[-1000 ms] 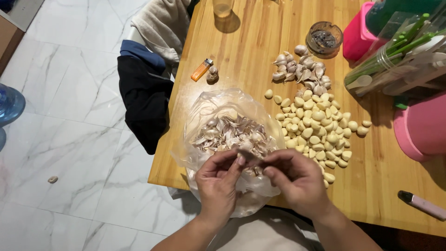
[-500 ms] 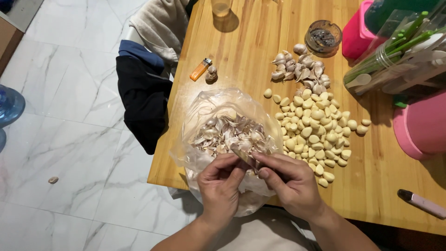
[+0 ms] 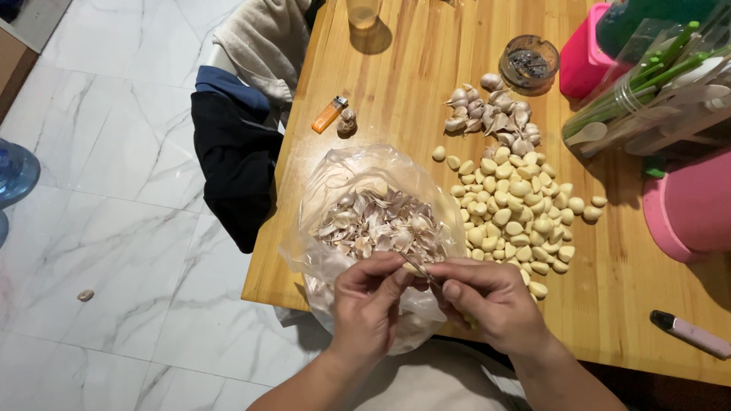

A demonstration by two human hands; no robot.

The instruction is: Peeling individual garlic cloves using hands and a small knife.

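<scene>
Left hand (image 3: 365,301) and right hand (image 3: 487,301), fingers pinched together on one garlic clove (image 3: 415,268), over the clear bag of skins (image 3: 377,221). At 1 o'clock: peeled cloves (image 3: 518,213); beyond, unpeeled cloves (image 3: 495,114) on the wooden table (image 3: 411,84).

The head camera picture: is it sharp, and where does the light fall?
Head view: sharp on the pile of peeled pale garlic cloves; light glints off the clear plastic bag of papery skins; the drinking glass casts a shadow on the wooden table; left hand and right hand evenly lit.
</scene>
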